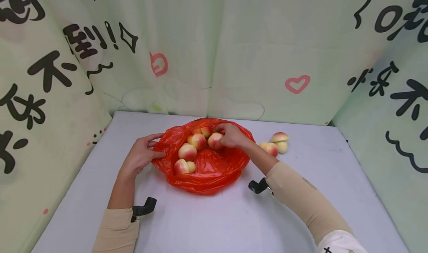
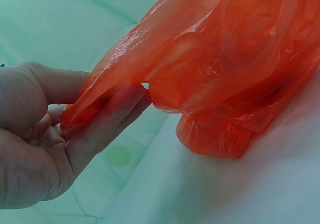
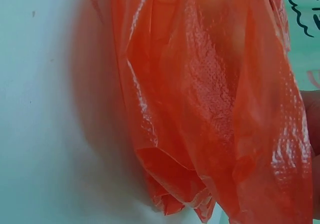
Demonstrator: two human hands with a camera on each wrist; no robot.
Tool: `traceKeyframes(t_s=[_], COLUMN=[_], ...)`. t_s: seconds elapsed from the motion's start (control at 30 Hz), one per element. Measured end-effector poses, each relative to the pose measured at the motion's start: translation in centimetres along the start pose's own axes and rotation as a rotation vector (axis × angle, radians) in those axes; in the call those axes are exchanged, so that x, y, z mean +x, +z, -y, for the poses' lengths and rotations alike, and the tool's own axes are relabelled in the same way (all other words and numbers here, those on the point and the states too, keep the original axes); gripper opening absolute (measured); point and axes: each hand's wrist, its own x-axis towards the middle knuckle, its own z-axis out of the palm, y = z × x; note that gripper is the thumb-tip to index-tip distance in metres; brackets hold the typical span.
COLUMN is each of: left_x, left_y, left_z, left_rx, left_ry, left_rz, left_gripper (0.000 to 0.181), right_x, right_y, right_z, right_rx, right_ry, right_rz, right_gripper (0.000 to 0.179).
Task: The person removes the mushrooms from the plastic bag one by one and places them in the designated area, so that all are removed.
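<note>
A red plastic bag lies spread wide at its mouth on the table, with several red-and-yellow peaches inside. My left hand pinches the bag's left edge; in the left wrist view the thin red film runs between thumb and fingers. Inside the bag, toward its far right, my right hand grips a peach with its fingers. The bag's side covers most of the right wrist view, hiding the peach and nearly all of that hand.
To the right of the bag, more peaches sit in a small cluster on the white table. Pale green printed curtains stand along the table's back and both sides.
</note>
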Motion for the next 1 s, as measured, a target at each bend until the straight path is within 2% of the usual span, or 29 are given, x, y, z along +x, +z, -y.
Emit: traceKeyframes(t_s=[0.57,1.0], left_x=[-0.1,0.1], left_y=[0.0,0.1], left_z=[0.0,0.2], left_rx=[0.006,0.011], left_ry=[-0.003,0.018], left_rz=[0.005,0.015], left_gripper=[0.073,0.074], right_x=[-1.7,-4.0], right_y=[-0.7,-2.3], right_z=[0.2,0.7], right_rx=[0.03,0.088], right_ry=[-0.02,-0.047], right_rz=[-0.003,0.0], right_gripper=[0.062,0.06])
